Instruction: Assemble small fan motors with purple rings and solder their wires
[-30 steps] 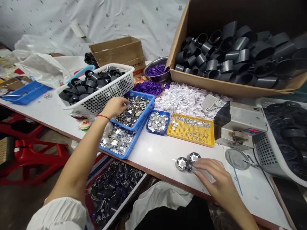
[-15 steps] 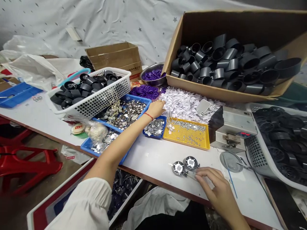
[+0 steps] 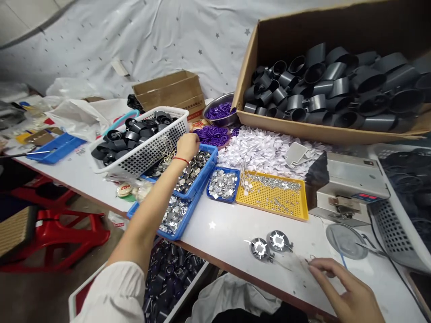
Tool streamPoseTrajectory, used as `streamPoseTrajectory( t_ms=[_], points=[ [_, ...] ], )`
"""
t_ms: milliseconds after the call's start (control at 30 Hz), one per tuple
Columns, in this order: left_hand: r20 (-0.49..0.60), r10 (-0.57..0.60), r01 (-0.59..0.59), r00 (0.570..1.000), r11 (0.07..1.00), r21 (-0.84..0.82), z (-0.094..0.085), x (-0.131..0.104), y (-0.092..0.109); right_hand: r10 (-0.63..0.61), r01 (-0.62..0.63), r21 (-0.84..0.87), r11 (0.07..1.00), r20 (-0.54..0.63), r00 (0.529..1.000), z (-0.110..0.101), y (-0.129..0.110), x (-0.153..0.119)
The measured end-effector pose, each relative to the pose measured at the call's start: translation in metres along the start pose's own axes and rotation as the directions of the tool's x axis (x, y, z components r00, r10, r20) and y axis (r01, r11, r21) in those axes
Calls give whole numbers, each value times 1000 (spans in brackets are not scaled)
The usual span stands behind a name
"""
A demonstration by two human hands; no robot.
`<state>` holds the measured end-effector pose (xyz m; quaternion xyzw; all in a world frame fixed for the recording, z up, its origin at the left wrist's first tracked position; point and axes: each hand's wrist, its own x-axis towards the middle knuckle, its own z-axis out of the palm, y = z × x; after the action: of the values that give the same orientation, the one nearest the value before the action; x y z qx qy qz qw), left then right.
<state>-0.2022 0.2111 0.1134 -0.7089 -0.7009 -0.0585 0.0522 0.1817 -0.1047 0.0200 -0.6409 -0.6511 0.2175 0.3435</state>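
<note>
My left hand [image 3: 188,146] is over the blue tray of round metal parts [image 3: 195,172], beside the white basket. Its fingers point down and away, and their tips are hidden. My right hand [image 3: 340,280] is at the right front of the table, thumb and forefinger pinched on thin pale wires [image 3: 298,260]. These wires lead toward two round dark parts with silver star-shaped plates, the left one [image 3: 259,248] touching the right one [image 3: 279,241]. A loose silver star piece [image 3: 212,224] lies on the table to their left.
A white basket [image 3: 139,161] holds black parts. Near the middle are a small blue tray [image 3: 238,185] and a yellow tray [image 3: 245,202]. A metal machine [image 3: 357,175] stands right, below a big cardboard box [image 3: 286,125]. White pieces [image 3: 256,148] are piled behind.
My left hand has moved left from the white pieces to the blue tray of round metal parts. My right hand has drawn away from the round parts. The view has shifted.
</note>
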Motion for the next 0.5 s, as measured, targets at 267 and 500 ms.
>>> streamPoseTrajectory(
  t_ms=[267,500],
  points=[
    [173,110,-114,979,993,12,25,95,33,-187,182,106,978,39,981,18,-32,18],
    [268,126,-150,955,986,70,70,126,74,-36,34,28,999,77,996,0,-13,-3]
  ],
)
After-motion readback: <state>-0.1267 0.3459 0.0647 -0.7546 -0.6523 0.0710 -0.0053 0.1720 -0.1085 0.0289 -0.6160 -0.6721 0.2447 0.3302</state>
